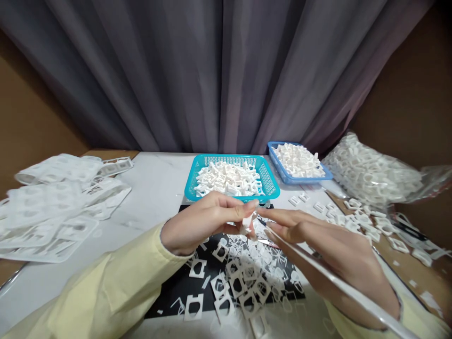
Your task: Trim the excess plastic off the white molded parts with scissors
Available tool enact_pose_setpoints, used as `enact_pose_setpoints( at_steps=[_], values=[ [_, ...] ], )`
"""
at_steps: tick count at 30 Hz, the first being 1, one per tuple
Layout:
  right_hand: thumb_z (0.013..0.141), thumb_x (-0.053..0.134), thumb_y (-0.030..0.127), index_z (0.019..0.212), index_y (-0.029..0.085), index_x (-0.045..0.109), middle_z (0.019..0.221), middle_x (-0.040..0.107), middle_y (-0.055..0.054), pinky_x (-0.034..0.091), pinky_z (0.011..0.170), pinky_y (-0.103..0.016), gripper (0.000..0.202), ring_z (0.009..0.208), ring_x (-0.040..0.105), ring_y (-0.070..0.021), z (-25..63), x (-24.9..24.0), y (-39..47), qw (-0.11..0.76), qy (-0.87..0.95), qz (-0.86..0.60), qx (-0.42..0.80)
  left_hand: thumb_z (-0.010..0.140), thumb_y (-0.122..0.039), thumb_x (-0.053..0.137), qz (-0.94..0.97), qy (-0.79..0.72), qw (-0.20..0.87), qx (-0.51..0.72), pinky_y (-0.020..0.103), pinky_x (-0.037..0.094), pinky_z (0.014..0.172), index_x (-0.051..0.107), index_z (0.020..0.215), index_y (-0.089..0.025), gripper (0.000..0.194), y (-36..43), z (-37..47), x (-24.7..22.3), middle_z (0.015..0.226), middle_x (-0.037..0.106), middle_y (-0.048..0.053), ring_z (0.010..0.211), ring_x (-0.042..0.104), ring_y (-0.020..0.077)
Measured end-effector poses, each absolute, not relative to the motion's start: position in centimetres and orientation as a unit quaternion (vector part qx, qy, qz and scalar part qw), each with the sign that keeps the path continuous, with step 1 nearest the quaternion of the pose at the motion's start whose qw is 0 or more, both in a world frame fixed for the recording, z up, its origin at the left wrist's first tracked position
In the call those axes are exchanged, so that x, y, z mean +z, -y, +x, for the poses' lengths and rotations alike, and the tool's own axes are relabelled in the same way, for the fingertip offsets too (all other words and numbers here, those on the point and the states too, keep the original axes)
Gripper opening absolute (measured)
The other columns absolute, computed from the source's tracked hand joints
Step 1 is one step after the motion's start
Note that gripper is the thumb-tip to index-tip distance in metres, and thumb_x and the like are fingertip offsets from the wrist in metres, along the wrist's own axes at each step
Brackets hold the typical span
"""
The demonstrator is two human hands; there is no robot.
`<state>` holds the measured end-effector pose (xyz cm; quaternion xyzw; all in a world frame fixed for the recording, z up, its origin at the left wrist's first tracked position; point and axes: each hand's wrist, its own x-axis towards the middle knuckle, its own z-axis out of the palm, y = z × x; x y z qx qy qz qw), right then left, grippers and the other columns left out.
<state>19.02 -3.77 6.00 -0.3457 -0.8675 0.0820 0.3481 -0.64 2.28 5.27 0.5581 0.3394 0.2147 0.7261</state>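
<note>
My left hand (213,216) is above the black mat, its thumb and fingers closed on a small white plastic piece (248,223). Close beside that piece is my right hand (318,238), its fingers bent together around something mostly hidden; a dark tip shows near the fingertips. A long thin white strip (339,281) runs from those fingers toward the lower right; I cannot make out what it is. Below both hands, white frame-shaped pieces (194,307) and thin white scraps (271,261) lie on the black mat (169,294).
A teal basket (189,183) of small white parts stands behind my hands. Right of it are a blue basket (287,179) and a clear bag (374,172), both full of white parts. White sheets (52,212) are stacked at left; loose parts (363,219) lie at right.
</note>
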Motion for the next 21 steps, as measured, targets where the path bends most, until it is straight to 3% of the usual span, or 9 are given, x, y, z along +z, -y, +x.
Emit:
enact_pose_setpoints(
  at_steps=[11, 17, 21],
  values=[
    [0.083, 0.050, 0.004, 0.096, 0.016, 0.055, 0.115, 0.062, -0.012, 0.053, 0.084, -0.029, 0.019, 0.102, 0.060, -0.0164, 18.6, 4.9, 3.8, 0.365, 0.865, -0.339, 0.057, 0.085, -0.036, 0.052, 0.569, -0.336, 0.720, 0.214, 0.032, 0.039, 0.079, 0.066, 0.067, -0.012, 0.032, -2.3, -0.6, 5.0, 0.075, 0.063, 0.007, 0.078, 0.055, 0.0169],
    [0.092, 0.030, 0.011, 0.110, 0.010, 0.056, 0.104, 0.067, -0.012, 0.054, 0.086, -0.030, 0.031, 0.099, 0.063, -0.0189, 17.8, 5.1, 3.6, 0.347, 0.866, -0.359, -0.013, 0.084, -0.035, 0.053, 0.556, -0.335, 0.727, 0.224, 0.028, 0.040, 0.075, 0.066, 0.066, -0.012, 0.032, -2.4, -0.5, 4.9, 0.072, 0.062, 0.005, 0.074, 0.054, 0.0143],
    [0.092, 0.029, 0.011, 0.097, 0.004, 0.061, 0.101, 0.067, -0.017, 0.054, 0.085, -0.033, 0.033, 0.096, 0.064, -0.0231, 17.3, 4.5, 3.2, 0.331, 0.876, -0.341, -0.086, 0.084, -0.037, 0.054, 0.537, -0.334, 0.740, 0.230, 0.029, 0.042, 0.075, 0.066, 0.069, -0.011, 0.032, -2.6, -0.4, 4.5, 0.070, 0.060, 0.004, 0.073, 0.056, 0.0144]
  ],
)
